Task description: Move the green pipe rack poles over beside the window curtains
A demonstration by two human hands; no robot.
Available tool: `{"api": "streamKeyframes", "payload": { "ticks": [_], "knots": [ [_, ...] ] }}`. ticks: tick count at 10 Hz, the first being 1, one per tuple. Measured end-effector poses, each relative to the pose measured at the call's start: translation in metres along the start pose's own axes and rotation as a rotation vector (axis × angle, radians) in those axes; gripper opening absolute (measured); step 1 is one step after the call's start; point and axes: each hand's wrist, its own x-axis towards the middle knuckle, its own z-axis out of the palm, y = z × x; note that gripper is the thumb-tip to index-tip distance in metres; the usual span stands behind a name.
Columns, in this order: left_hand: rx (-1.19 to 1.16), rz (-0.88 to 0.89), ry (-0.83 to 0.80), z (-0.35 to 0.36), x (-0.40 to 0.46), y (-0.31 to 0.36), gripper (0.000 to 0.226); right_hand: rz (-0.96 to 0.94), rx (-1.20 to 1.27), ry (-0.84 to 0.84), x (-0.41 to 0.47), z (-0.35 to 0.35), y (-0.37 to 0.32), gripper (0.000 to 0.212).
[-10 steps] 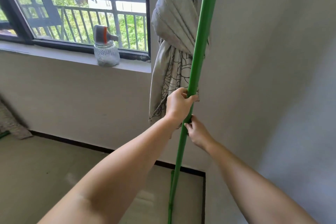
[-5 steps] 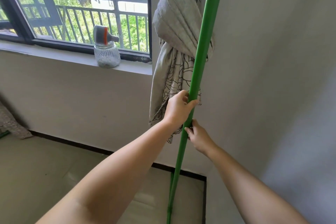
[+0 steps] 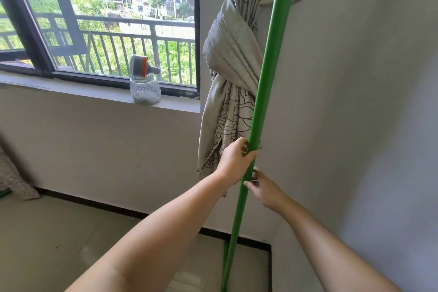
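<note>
The grey wall (image 3: 355, 78) fills the right side, and the corner where it meets the window wall is largely hidden behind the cloth; the window (image 3: 106, 19) is cut off at the top and left, its railing and the buildings beyond seen through the glass; the floor (image 3: 59, 232) is seen below, blurred toward the near edge. The knotted curtain (image 3: 230, 59) hangs in the corner, its top lost beyond the frame, its lower hem partly covered by a wrist. The green pole (image 3: 267, 73) is seen leaning steeply just in front of the curtain, touching or nearly touching the cloth, which cannot be settled; its top is cut off above and its foot runs out of the frame below; a second green length (image 3: 225, 253) is glimpsed behind it near the floor, mostly hidden. The left hand (image 3: 235, 160) is wrapped around the pole, thumb across the front; the right hand (image 3: 265, 187) is held just below it, fingertips laid on the pole's right side, fingers loose; whether a firm grip is taken there cannot be told. A glass jar (image 3: 145, 89) with a grey and orange nozzle on top stands on the windowsill (image 3: 83, 92); a patterned cloth (image 3: 11, 180) is cut off at the left edge.
</note>
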Motion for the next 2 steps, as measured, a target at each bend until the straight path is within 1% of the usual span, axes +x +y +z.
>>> {"api": "streamKeyframes", "payload": {
  "ticks": [1, 2],
  "knots": [
    [-0.005, 0.021, -0.094, -0.012, -0.011, 0.001, 0.040, -0.045, -0.030, 0.095, -0.005, -0.035, -0.011, 0.043],
    [-0.016, -0.018, -0.132, -0.027, -0.050, -0.023, 0.041, -0.206, 0.134, 0.296, -0.024, -0.089, -0.038, 0.015]
  ]
}}
